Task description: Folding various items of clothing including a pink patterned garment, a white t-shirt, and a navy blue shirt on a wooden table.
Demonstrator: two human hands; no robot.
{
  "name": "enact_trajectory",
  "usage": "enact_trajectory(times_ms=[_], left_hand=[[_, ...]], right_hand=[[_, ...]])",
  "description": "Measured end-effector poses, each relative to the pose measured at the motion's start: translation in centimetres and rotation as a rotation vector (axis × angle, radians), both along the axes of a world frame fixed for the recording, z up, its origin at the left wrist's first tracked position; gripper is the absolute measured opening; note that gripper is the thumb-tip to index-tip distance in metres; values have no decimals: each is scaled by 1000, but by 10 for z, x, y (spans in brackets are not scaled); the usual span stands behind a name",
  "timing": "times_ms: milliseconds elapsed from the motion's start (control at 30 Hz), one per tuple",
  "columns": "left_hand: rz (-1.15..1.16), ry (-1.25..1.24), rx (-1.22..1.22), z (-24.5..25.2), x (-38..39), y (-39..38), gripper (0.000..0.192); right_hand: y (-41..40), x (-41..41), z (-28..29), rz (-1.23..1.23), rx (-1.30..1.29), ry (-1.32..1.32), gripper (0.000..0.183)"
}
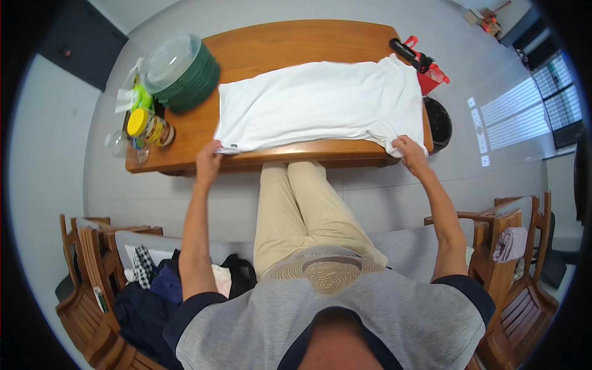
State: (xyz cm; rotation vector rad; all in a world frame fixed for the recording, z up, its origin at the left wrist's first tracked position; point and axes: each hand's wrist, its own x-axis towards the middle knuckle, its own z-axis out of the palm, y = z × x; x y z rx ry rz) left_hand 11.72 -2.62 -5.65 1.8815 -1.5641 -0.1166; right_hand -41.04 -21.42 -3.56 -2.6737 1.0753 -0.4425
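Note:
A white knit garment, likely a shirt, (314, 104) lies spread lengthwise across a wooden table (296, 39). Its narrow hem end, with a small dark tag, points left; the bunched, wider end lies at the right. My left hand (209, 159) pinches the near left corner at the table's front edge. The near right part of the cloth is gripped by my right hand (410, 152), where the fabric is gathered in folds. Between the two hands the near edge of the cloth runs a little in from the table's edge.
At the table's left stand a green basket (192, 83) with a clear lid, a yellow-lidded jar (159, 129) and a clear glass (140, 150). A red container (430, 83) is at the right corner, above a black bin (438, 125). Dark clothes (145, 310) lie on the bench.

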Motion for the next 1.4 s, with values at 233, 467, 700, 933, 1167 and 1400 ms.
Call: enact_trajectory(times_ms=[233, 467, 700, 933, 1167, 1400], left_hand=[[48, -122, 147, 18, -20, 36, 17], [247, 92, 552, 79, -17, -25, 17], [19, -280, 54, -5, 37, -136, 50], [-88, 3, 771, 39, 15, -169, 44], [-259, -100, 186, 10, 30, -129, 20], [92, 371, 339, 32, 58, -110, 2]], right_hand=[[-3, -4, 18, 136, 234, 12, 33], [-63, 2, 55, -50, 558, 73, 12], [-156, 43, 22, -189, 144, -224, 24], [-210, 77, 4, -198, 137, 37, 56], [-256, 77, -23, -227, 203, 212, 58], [-265, 71, -23, -239, 8, 194, 22]])
